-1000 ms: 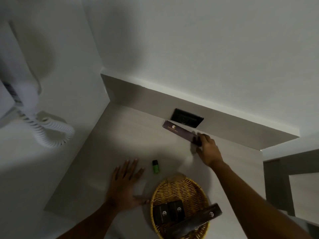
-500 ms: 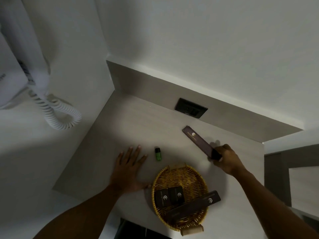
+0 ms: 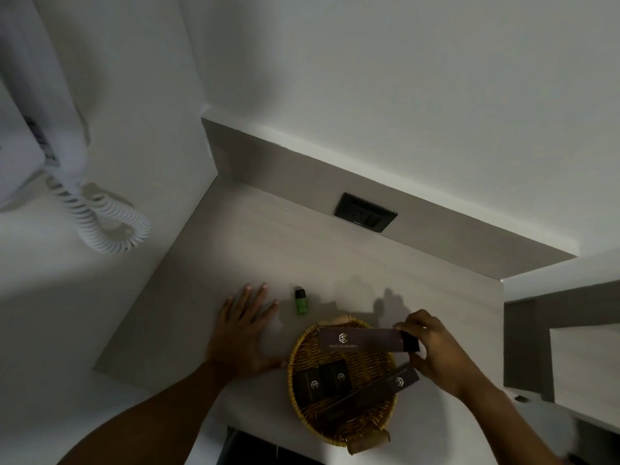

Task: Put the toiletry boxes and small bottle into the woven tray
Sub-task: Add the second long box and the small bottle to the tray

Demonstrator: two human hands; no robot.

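Note:
A round woven tray [image 3: 303, 345] sits near the front edge of the pale counter. Inside it lie two small dark boxes [image 3: 323, 380] and one long dark box [image 3: 375, 392] laid diagonally. My right hand [image 3: 432, 350] grips the right end of another long dark box [image 3: 360, 338] and holds it level over the tray's far rim. A small green bottle [image 3: 301, 301] with a dark cap lies on the counter just beyond the tray, to its left. My left hand [image 3: 243, 330] rests flat on the counter, fingers spread, left of the tray and bottle.
A black wall socket [image 3: 365, 212] is set in the backsplash behind the counter [image 3: 268, 246]. A white wall phone with a coiled cord [image 3: 100, 223] hangs on the left wall. A lower ledge [image 3: 570, 347] stands to the right of the counter.
My right hand has carried the long dark box from near the backsplash down and toward me, turning it level over the tray. My left hand stays flat on the counter.

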